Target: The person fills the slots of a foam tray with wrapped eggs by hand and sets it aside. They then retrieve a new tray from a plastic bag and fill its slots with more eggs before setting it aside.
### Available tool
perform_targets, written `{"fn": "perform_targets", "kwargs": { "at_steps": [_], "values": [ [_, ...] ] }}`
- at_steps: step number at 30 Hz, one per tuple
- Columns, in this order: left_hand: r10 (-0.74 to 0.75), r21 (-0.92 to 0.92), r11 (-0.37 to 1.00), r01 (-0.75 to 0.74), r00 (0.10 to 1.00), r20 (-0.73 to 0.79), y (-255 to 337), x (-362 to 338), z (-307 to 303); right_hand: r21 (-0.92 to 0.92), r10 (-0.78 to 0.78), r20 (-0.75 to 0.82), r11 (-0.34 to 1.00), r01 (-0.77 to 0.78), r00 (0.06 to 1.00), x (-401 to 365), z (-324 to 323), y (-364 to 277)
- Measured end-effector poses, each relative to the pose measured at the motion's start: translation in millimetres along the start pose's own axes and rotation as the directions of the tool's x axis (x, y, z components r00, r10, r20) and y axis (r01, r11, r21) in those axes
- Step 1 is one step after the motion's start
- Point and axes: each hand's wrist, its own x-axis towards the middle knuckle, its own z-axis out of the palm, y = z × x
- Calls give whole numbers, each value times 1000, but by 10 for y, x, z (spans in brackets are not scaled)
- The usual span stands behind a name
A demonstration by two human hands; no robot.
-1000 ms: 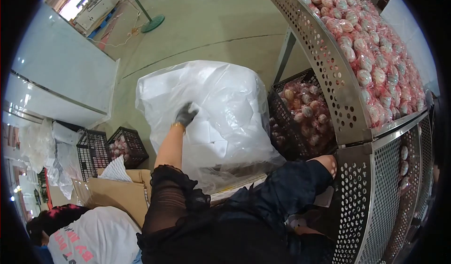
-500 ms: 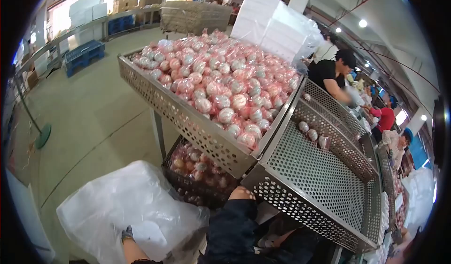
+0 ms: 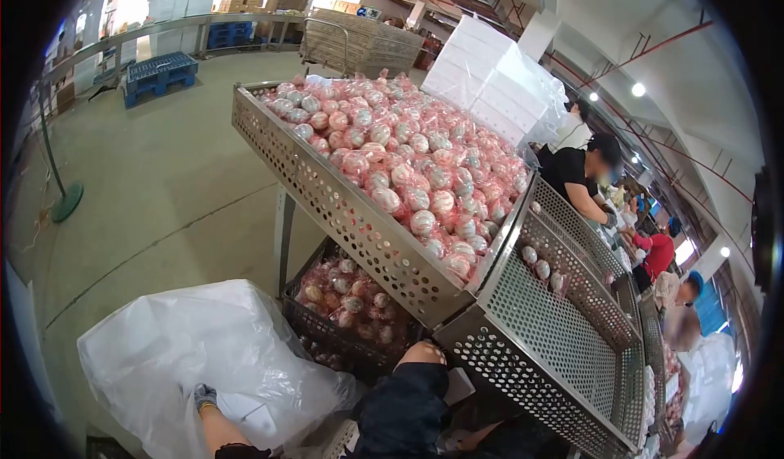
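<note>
My left hand [image 3: 206, 395], in a grey glove, is at the near side of a large clear plastic bag [image 3: 175, 336] with white blocks or trays inside. Its fingers are curled together on the bag's film. At the lower right edge, a bare forearm [image 3: 682, 448] with a dark sleeve looks like my right arm; I cannot make out its hand. In front of me a perforated metal bin [image 3: 343, 214] is heaped with egg-shaped pieces [image 3: 420, 198] in clear and red film. A lower perforated metal tray [image 3: 555, 336] adjoins it, with several wrapped pieces [image 3: 543, 269] along its far side.
Under the bin stands a dark crate [image 3: 327, 324] of wrapped pieces, beside my knee [image 3: 420, 353]. White stacked boxes [image 3: 490, 79] rise behind the bin. Co-workers, one in a black shirt [image 3: 563, 173], line the right. A blue pallet [image 3: 161, 75] lies on the floor at the back left.
The view has shifted, so the bin and lower tray sit lower and the bag a little further left. My left hand remains at the bag, its fingers more curled. The co-worker's arms have moved.
</note>
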Motion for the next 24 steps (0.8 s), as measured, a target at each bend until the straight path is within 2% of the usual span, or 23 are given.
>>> {"fn": "perform_targets", "kwargs": {
  "at_steps": [6,12,17,24],
  "values": [
    [96,-71,993,-93,995,40,242,-111,111,-4,47,-152,999,-48,987,234,-449,413],
    [291,-190,948,-254,936,199,854,-417,520,-19,166,-274,984,-178,947,632,-916,1214],
    [442,-300,891,-341,803,400,1366,-963,943,-61,235,-271,964,-260,933,658,-1067,1436],
    [531,-398,847,-352,556,639,1768,-1778,1476,-87,233,-271,960,-265,934,581,-1172,1474]
  ]
}}
